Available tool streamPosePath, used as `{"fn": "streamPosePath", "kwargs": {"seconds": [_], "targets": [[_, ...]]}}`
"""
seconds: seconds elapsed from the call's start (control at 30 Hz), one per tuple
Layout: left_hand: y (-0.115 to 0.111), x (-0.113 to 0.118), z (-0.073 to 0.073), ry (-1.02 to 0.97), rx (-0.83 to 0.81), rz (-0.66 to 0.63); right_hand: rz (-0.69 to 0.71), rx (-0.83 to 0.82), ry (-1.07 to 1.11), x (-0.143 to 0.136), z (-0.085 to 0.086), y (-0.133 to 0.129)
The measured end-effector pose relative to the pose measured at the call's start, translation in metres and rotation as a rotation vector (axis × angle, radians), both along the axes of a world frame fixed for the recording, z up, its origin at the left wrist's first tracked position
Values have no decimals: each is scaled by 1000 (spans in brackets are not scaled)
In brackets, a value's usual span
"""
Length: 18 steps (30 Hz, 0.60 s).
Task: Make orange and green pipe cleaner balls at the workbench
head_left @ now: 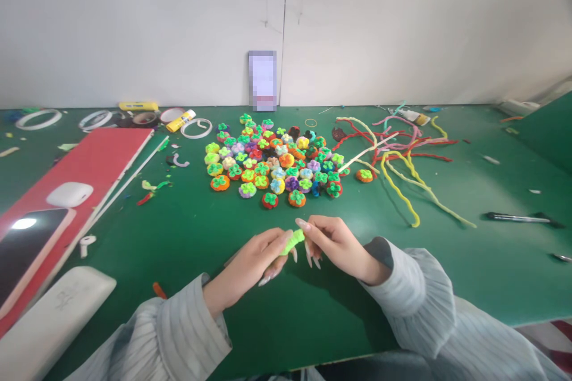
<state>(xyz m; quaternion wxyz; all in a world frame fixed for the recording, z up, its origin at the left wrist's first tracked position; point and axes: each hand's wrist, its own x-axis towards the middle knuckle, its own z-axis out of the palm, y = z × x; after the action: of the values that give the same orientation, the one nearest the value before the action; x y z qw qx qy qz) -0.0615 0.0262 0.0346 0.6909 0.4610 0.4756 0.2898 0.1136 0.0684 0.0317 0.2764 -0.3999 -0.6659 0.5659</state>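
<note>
Head view: left hand (252, 259) and right hand (335, 244) pinch a lime-green piece (292, 243) (short, ridged, slanting up rightward).

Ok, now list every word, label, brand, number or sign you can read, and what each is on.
No text is legible.
White power bank: faint marking, too blurred.
Yellow-and-white glue stick: print too small.
Yellow tube left of it: print too small.
White bottle, back right: label too small.
Upright phone: screen pixelated, unreadable.
Lime-green fuzzy piece in the fingers: no writing visible.

No readable lettering or numbers.
</note>
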Motion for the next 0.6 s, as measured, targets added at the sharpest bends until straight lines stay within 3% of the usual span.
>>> {"fn": "streamPosePath", "kwargs": {"seconds": [0.6], "targets": [[0, -2, -3, 88, 8, 13, 5, -61, 114, -1, 0, 1]]}}
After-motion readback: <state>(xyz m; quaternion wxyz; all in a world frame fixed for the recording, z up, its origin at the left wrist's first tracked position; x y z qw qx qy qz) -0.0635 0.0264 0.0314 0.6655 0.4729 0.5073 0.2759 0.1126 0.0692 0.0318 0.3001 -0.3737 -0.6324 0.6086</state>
